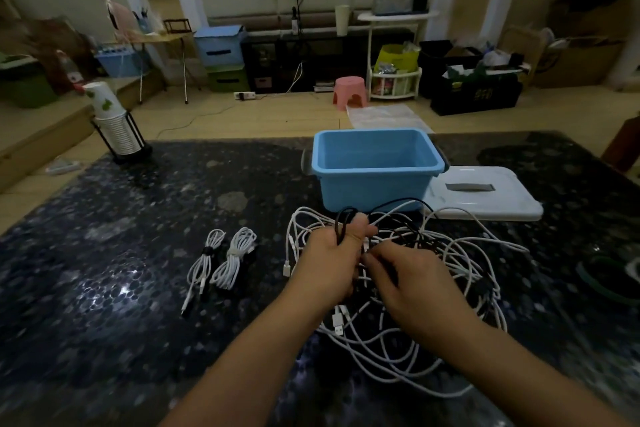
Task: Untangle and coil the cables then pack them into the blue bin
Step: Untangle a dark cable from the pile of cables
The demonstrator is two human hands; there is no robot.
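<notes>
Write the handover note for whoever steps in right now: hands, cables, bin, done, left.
Left hand: grips a loop of black cable.
Right hand: fingers work in the tangled cables, apparently pinching a strand.
Tangle lies on the table in front of the blue bin; lid off, to its right.
Done: two coiled white cables, tied, left of the tangle.
Left: untangle, coil the rest, pack everything; the bin looks empty.

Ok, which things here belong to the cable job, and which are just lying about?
Job:
- tangled cables, left hand gripping a black cable, right hand picking at the tangle
- two coiled white cables
- blue bin
- white lid

Lying about:
- cup stack in holder
- pink stool
- green ring
</notes>
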